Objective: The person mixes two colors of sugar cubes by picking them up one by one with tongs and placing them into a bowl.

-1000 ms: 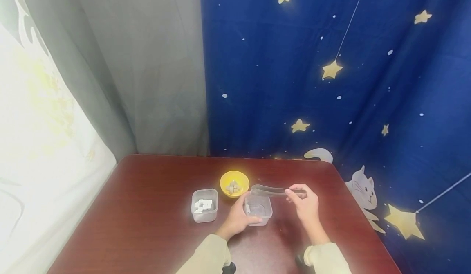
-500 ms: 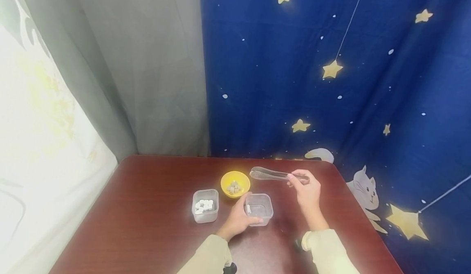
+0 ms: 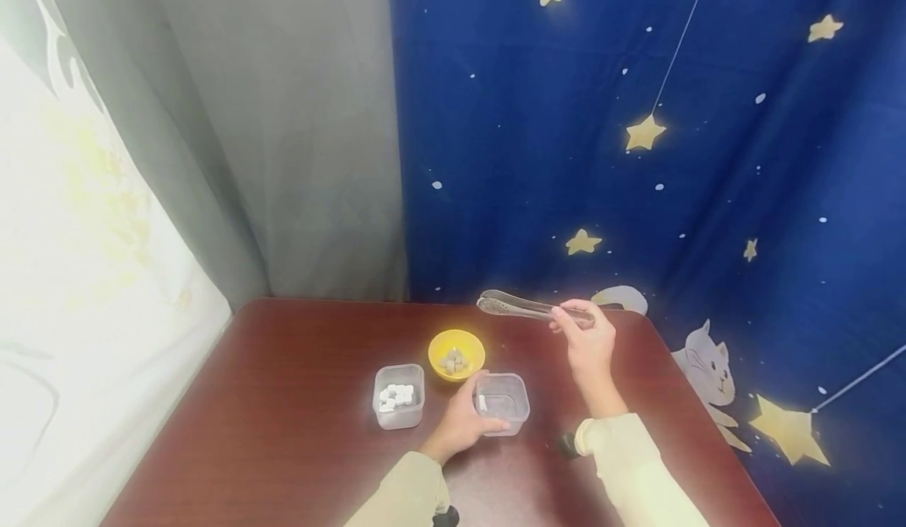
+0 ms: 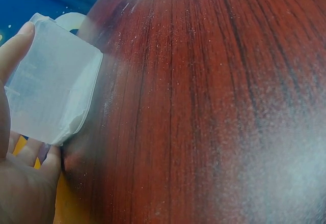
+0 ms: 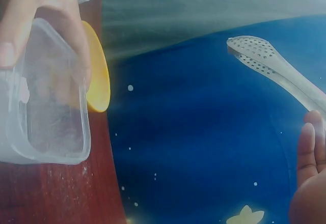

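My left hand (image 3: 460,421) grips a clear plastic container (image 3: 515,413) on the table, thumb on the near side and fingers behind. One small white piece (image 3: 483,403) lies inside it. My right hand (image 3: 591,342) holds metal tongs (image 3: 520,305) raised above the table's far part, heads pointing left. In the right wrist view the perforated heads of the tongs (image 5: 254,48) lie close together, with a small brownish patch at their tip. A yellow bowl (image 3: 433,350) with several greyish-brown cubes (image 3: 454,363) stands just behind my left hand.
Left of my left hand stands a second clear container (image 3: 399,421) with several white cubes (image 3: 398,395). The dark red wooden table (image 3: 297,417) ends at a grey curtain (image 3: 333,157) and a blue starry curtain (image 3: 510,157).
My right hand has lifted the tongs up and away from above the held container toward the far edge. The left hand keeps its grip on the container.
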`<state>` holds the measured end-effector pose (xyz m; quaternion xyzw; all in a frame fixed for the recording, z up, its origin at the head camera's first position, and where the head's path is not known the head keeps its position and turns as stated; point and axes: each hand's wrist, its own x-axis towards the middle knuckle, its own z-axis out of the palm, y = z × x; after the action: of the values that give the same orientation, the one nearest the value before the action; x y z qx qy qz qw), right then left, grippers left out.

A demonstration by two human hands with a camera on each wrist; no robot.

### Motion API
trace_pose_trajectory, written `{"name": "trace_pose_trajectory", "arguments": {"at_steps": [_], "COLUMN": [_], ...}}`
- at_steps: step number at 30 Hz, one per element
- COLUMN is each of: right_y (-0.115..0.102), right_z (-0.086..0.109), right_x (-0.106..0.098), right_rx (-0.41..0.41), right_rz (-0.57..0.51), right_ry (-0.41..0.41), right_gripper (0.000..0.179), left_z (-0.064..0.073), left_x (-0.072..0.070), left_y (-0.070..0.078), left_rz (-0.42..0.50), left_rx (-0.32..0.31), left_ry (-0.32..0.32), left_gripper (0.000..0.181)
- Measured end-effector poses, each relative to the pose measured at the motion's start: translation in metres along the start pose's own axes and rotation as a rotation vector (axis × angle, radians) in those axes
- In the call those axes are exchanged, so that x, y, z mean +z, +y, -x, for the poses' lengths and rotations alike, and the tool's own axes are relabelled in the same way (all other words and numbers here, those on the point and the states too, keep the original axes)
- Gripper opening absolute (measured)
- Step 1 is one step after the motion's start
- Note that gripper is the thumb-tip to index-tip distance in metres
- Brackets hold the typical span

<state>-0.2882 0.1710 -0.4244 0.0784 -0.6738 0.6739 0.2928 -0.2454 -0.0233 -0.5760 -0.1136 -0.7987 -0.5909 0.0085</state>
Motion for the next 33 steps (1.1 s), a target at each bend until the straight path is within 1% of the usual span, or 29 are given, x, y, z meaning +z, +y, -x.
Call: {"name": "trace_pose_trajectory", "arguments": {"at_steps": [2,5,9,11,17,24,30,33], "right_y": [-0.001,-0.007,-0.019,-0.021,-0.011,0.002,0.007,0.008], "right_z": [0.0,0.003,0.01,0.014,0.026,0.04,0.047,0.05], "right_x": [0.0,0.001,0.001,0.001,-0.002,-0.006,-0.003,-0.002], "right_rx": [0.007,0.015,0.035,0.055,0.111,0.14,0.141,0.135], "right_rz": [-0.023,-0.028,0.013,0.032,0.075,0.067,0.041,0.037], "right_ry": [-0.001,-0.013,-0.018,-0.016,-0.022,-0.017,-0.028,-0.042], "right_gripper": [0.02,0.021,0.022,0.022,0.023,0.022,0.021,0.023], "left_z": [0.0,0.0,0.0,0.0,0.001,0.001,0.003,0.005], "left_x": [0.0,0.001,0.001,0.001,0.0,-0.002,0.001,0.002], "left_y": [0.0,-0.001,-0.002,-0.002,-0.001,-0.002,-0.001,0.0], "left_rz": [0.004,-0.004,-0.039,-0.049,-0.024,-0.027,-0.04,-0.04], "left_rx": [0.001,0.002,-0.008,-0.021,-0.016,-0.012,-0.007,0.0], "left_ry": [-0.003,-0.005,-0.005,-0.007,-0.018,-0.029,0.014,0.034], "left_gripper": [0.099,0.099,0.099,0.1,0.103,0.109,0.113,0.115]}}
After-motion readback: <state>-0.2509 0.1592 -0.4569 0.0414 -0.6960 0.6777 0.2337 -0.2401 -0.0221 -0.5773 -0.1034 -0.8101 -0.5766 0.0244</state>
